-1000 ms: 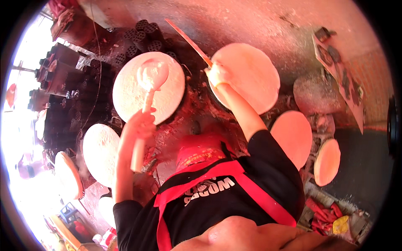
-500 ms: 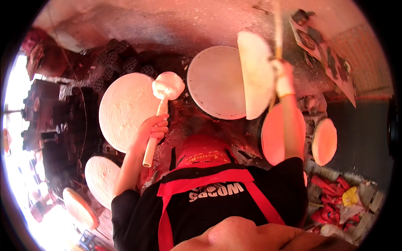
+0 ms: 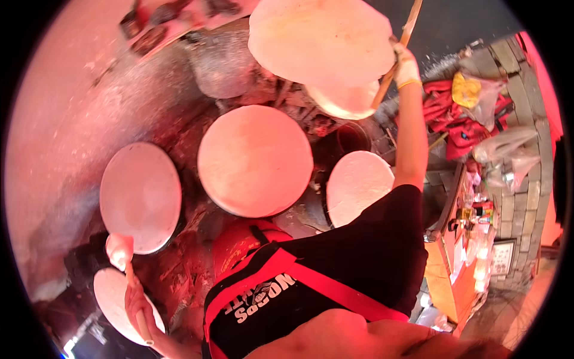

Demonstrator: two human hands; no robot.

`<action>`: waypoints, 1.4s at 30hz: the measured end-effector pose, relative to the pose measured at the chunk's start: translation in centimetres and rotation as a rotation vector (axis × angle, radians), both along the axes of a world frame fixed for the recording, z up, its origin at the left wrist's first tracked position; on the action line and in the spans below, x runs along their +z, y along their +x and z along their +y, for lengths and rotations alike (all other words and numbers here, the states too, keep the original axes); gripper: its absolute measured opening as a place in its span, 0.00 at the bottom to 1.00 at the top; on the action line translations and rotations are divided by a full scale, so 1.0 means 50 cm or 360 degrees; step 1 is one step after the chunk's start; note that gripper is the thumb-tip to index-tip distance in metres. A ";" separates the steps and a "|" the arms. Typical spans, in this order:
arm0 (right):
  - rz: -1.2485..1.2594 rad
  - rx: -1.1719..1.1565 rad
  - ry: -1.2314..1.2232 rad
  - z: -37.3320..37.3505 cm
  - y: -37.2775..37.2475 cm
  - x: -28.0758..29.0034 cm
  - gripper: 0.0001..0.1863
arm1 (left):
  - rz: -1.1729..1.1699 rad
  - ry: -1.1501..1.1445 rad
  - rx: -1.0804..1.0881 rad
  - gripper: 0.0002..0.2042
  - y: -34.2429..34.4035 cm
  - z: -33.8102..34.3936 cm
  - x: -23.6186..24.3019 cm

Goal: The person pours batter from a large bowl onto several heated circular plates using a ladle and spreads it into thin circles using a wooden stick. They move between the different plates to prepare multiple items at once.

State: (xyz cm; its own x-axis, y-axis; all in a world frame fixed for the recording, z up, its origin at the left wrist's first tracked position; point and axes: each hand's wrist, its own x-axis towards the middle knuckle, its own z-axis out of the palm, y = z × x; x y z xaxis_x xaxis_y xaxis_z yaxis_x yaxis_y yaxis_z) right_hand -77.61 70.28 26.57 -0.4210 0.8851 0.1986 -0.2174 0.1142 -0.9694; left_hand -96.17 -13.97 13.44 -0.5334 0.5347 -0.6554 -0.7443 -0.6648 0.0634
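Red-lit, flour-dusted work surface point(image 3: 66, 137) fills the view, set with round griddles point(image 3: 255, 160) each covered by a pale thin sheet.

Since half a second ago the view has swung leftward, so the griddles now sit lower and the raised arm stands at the upper right. The right hand point(image 3: 405, 64) has risen higher, fingers closed around a long thin stick point(image 3: 399, 48) that slants from lower left to upper right; the big round sheet point(image 3: 321, 39), earlier seen nearly edge-on, now hangs broad and flat from it at the top.

The left hand point(image 3: 139, 304) has dropped to the lower left, wrapped around the handle of a spreader point(image 3: 121, 254), its long axis near upright, white head uppermost beside the left griddle point(image 3: 140, 194).
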 end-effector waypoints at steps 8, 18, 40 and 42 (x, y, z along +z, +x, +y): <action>-0.0053 -0.0927 -0.0653 0.266 0.257 -0.555 0.09 | 0.0441 -0.0750 -0.0154 0.11 0.051 0.186 0.081; -0.0721 -0.1650 -0.0326 0.220 0.245 -0.637 0.12 | 0.2085 -0.3057 -0.1324 0.12 0.131 0.283 0.161; -0.1242 0.1721 -0.0002 -0.720 -0.267 -0.409 0.25 | 0.2473 -0.2903 -0.0957 0.11 -0.181 0.359 0.035; -0.1363 0.1546 -0.0718 -0.762 -0.215 -0.494 0.24 | 0.2283 -0.2586 -0.0902 0.12 -0.218 0.338 -0.045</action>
State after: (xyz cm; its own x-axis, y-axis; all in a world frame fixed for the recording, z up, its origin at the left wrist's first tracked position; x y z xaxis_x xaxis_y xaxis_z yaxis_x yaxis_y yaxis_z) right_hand -88.34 32.19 1.88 -0.7473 0.0840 -0.6591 0.6522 -0.0973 -0.7518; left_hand -107.05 2.91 11.21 -0.9440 0.3300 0.0032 0.2463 0.6981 0.6723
